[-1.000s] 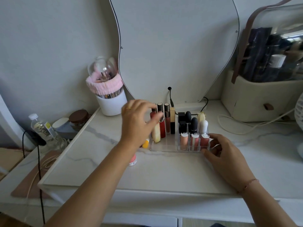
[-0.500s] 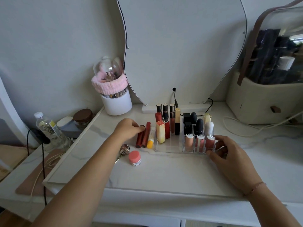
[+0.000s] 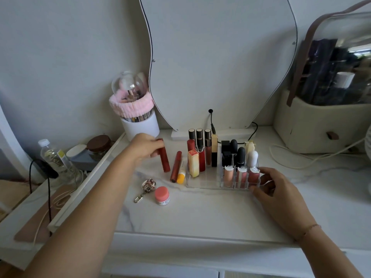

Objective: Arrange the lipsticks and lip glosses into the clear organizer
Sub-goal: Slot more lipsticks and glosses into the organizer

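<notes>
The clear organizer (image 3: 202, 183) stands mid-table, holding several upright lip glosses, black lipsticks and pink tubes. My left hand (image 3: 145, 147) is shut on a dark red lipstick tube (image 3: 164, 162), lifted and tilted just left of the organizer. A second red tube (image 3: 176, 166) and a yellow-capped lip balm (image 3: 181, 174) lie on the table beside the organizer's left wall. My right hand (image 3: 273, 187) rests against the organizer's front right corner, fingers curled around it.
A pink-lidded jar (image 3: 162, 196) and a keychain (image 3: 147, 187) lie in front of the loose tubes. A white brush holder (image 3: 140, 125) stands at the back left, a mirror (image 3: 220, 57) behind, a beige cosmetic case (image 3: 321, 125) at right. A water bottle (image 3: 54, 157) sits far left.
My left hand left the organizer, went down to the two red tubes on the table and closed on one, lifting it. My right hand stayed at the organizer's corner.
</notes>
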`<move>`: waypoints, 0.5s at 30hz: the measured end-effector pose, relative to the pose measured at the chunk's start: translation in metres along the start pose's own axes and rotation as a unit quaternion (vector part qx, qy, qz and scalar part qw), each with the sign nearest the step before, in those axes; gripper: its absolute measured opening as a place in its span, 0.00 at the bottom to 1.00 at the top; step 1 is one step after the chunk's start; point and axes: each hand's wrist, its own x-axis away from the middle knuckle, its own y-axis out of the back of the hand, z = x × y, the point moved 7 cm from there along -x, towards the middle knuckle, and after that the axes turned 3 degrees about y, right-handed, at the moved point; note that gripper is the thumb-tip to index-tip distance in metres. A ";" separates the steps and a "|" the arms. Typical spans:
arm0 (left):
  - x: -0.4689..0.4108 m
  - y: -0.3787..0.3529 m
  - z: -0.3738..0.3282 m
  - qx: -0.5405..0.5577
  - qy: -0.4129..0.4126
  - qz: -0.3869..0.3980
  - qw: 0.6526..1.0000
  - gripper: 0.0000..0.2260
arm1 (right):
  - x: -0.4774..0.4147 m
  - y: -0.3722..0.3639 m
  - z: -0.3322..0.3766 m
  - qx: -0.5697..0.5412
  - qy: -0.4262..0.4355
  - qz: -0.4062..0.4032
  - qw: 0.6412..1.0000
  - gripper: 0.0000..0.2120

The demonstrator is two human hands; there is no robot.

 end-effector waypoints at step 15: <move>0.099 -0.058 -0.125 -0.061 -0.314 -0.011 0.947 0.10 | 0.000 0.000 0.001 -0.003 0.002 0.001 1.000 0.21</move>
